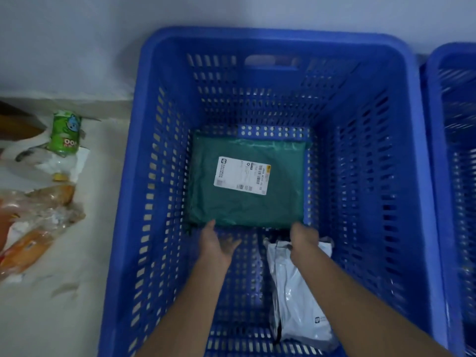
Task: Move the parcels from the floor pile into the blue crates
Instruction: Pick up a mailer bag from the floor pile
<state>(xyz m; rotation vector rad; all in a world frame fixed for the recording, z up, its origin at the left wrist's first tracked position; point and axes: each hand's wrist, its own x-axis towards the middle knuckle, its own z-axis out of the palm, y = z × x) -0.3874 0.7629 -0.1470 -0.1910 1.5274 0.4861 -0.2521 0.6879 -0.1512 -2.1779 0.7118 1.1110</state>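
Observation:
A green parcel [247, 181] with a white shipping label lies flat on the bottom of a large blue crate [134, 191], toward its far end. Both my arms reach down into the crate. My left hand [217, 243] is at the parcel's near left corner with straight fingers, its fingertips at the parcel's edge. My right hand [304, 239] is at the near right corner; its fingers are hidden, so I cannot tell whether it holds the parcel. A white plastic parcel [298, 300] lies on the crate bottom under my right forearm.
A second blue crate [438, 150] stands close on the right, partly out of frame. On the pale floor to the left lie a green packet [67, 132], white wrapping and orange plastic bags [33, 222]. A pale wall runs behind the crates.

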